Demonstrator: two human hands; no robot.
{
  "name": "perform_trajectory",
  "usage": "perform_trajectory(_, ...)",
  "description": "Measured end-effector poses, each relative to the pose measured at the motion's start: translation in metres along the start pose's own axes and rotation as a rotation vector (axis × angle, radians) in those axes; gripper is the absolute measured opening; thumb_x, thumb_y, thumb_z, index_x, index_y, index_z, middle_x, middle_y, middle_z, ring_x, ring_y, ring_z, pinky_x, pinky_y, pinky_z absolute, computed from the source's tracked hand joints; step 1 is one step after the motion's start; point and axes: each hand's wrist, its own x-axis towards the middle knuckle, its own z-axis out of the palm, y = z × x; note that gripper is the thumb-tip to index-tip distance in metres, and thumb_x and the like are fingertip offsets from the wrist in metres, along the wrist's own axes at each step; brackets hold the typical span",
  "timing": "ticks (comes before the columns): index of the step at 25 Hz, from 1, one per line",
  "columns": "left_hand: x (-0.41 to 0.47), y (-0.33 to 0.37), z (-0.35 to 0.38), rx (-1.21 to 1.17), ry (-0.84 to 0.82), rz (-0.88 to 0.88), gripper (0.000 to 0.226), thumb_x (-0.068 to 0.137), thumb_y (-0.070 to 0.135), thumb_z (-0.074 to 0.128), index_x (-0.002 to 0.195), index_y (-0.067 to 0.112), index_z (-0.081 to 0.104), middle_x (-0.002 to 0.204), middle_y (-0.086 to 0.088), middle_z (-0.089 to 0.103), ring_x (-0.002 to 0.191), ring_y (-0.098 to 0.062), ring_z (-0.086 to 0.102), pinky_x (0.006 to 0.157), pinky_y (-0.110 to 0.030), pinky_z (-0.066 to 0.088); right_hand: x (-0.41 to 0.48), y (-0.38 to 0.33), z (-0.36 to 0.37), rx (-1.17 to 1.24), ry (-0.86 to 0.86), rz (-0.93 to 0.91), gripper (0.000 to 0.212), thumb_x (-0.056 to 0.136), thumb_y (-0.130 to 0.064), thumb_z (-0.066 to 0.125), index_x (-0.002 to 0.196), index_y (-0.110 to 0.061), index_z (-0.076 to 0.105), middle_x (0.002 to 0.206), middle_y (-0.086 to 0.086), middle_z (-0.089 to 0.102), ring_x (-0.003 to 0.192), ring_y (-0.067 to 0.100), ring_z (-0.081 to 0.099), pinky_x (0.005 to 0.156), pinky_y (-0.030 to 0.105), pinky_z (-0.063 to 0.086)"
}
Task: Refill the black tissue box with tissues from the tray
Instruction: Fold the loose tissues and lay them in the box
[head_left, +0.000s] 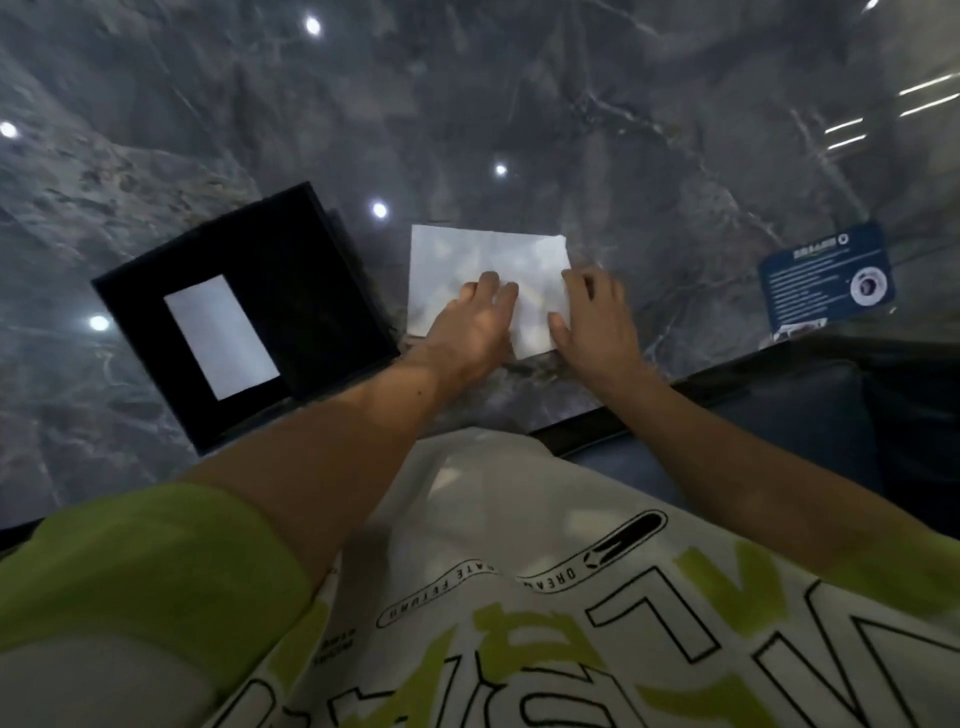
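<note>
Here, at the centre of the head view, a white tissue (483, 265) is pressed flat on the marble table (623, 130) by the left hand (478, 322) and right hand (592, 322), both spread wide, probably to fold it. At centre left, the black box (311, 291) is seen beside it, a folded tissue (221, 338) lying inside.

A dark blue card (826, 278) with white print is seen lying near the right edge of the grey marbled worktop (519, 104), where ceiling lights are reflected.
</note>
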Motion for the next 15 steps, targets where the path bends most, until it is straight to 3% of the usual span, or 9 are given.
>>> perform_trajectory(5, 0.014, 0.011, 0.004, -0.334, 0.089, -0.246, 0.058, 0.085, 0.012, 0.06, 0.138, 0.01, 0.035, 0.138, -0.017, 0.034, 0.12, -0.032, 0.045, 0.103, -0.039, 0.044, 0.012, -0.003, 0.003, 0.445, 0.084, 0.28, 0.051, 0.09, -0.026, 0.06, 0.136, -0.01, 0.044, 0.129, 0.014, 0.052, 0.11, 0.027, 0.054, 0.088, 0.039, 0.048)
perform_trajectory(8, 0.017, 0.011, 0.001, -0.551, 0.155, -0.429, 0.058, 0.086, 0.011, 0.061, 0.137, 0.011, 0.034, 0.132, -0.016, 0.04, 0.112, -0.029, 0.051, 0.1, -0.035, 0.045, 0.019, -0.005, 0.006, 0.623, 0.083, 0.436, 0.039, 0.087, -0.023, 0.065, 0.121, -0.013, 0.051, 0.1, 0.004, 0.063, 0.089, 0.018, 0.059, 0.075, 0.03, 0.045)
perform_trajectory(10, 0.018, 0.007, -0.002, -0.668, 0.19, -0.523, 0.056, 0.085, 0.011, 0.064, 0.134, 0.01, 0.037, 0.118, -0.016, 0.053, 0.1, -0.027, 0.058, 0.093, -0.035, 0.051, 0.026, -0.002, 0.009, 0.698, 0.065, 0.499, 0.023, 0.085, -0.019, 0.067, 0.105, -0.012, 0.057, 0.089, 0.0, 0.06, 0.085, 0.018, 0.059, 0.076, 0.031, 0.047)
perform_trajectory(12, 0.018, 0.003, -0.003, -0.778, 0.187, -0.575, 0.051, 0.085, 0.011, 0.066, 0.129, 0.012, 0.041, 0.097, -0.01, 0.061, 0.083, -0.019, 0.06, 0.074, -0.026, 0.054, 0.029, 0.001, 0.012, 0.761, 0.036, 0.522, 0.011, 0.086, -0.017, 0.066, 0.095, -0.012, 0.061, 0.088, 0.002, 0.062, 0.085, 0.019, 0.06, 0.076, 0.03, 0.047)
perform_trajectory(14, 0.019, -0.002, -0.003, -0.818, 0.19, -0.608, 0.045, 0.085, 0.012, 0.068, 0.124, 0.013, 0.046, 0.087, -0.005, 0.06, 0.075, -0.014, 0.057, 0.06, -0.015, 0.045, 0.028, 0.003, 0.013, 0.825, 0.04, 0.514, 0.005, 0.087, -0.015, 0.065, 0.089, -0.013, 0.061, 0.089, 0.004, 0.064, 0.081, 0.016, 0.059, 0.072, 0.026, 0.046)
perform_trajectory(15, 0.019, -0.003, -0.003, -0.823, 0.189, -0.618, 0.043, 0.084, 0.014, 0.069, 0.121, 0.012, 0.048, 0.086, -0.004, 0.06, 0.076, -0.014, 0.057, 0.061, -0.015, 0.043, 0.025, 0.002, 0.012, 0.843, 0.055, 0.495, 0.005, 0.087, -0.016, 0.065, 0.087, -0.014, 0.061, 0.087, 0.002, 0.063, 0.078, 0.013, 0.058, 0.069, 0.022, 0.044)
